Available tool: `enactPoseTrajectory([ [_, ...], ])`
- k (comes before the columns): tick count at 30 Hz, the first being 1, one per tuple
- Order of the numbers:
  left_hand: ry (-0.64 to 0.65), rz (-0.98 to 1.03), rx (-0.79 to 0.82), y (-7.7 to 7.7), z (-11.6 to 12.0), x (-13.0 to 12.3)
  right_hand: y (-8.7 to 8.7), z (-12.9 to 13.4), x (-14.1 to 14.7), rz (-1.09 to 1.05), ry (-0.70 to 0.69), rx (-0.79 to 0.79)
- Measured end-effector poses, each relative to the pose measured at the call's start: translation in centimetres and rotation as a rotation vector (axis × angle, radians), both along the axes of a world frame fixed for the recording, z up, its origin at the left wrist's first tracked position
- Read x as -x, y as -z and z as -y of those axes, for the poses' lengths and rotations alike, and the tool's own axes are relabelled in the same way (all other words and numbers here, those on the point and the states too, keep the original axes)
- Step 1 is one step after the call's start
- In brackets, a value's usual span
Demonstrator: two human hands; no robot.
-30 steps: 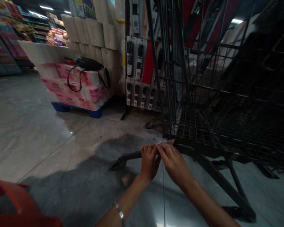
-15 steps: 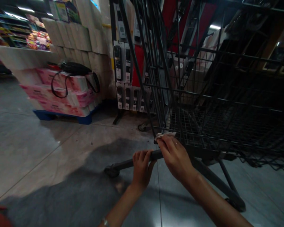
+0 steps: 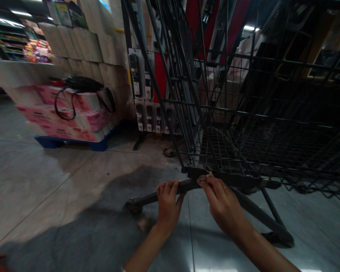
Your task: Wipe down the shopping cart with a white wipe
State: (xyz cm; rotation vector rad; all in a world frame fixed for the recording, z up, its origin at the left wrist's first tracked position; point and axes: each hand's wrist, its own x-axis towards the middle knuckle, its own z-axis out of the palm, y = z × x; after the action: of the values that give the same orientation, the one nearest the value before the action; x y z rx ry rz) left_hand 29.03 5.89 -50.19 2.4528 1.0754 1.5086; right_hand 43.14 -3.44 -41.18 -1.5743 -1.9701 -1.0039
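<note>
Right hand [image 3: 222, 200] lowered; cart [image 3: 243, 180] partly screens a likely display rack [image 3: 159, 75].

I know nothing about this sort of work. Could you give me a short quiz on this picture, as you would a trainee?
1. Which hand holds the pale scrap at the shopping cart?
2. True or false: a black bag lies on the pink-and-white packs.
3. Fill in: those packs stand on a ____ pallet.

Key:
1. The right hand; the left hand curls over a frame tube.
2. True.
3. Blue.
</note>
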Motion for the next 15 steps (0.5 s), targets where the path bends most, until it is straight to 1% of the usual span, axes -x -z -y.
enactPoseTrajectory([
  [5, 0.005, 0.007, 0.007, 0.0, 0.9, -0.2, 0.5, -0.3, 1.2, -0.048, -0.076, -0.004],
  [9, 0.023, 0.019, 0.018, 0.1, 2.0, -0.1, 0.7, -0.2, 2.4, -0.06, -0.142, 0.042],
  [15, 0.084, 0.035, -0.007, 0.6, 3.7, 0.4, 1.9, 1.0, 3.5, 0.037, -0.176, 0.074],
])
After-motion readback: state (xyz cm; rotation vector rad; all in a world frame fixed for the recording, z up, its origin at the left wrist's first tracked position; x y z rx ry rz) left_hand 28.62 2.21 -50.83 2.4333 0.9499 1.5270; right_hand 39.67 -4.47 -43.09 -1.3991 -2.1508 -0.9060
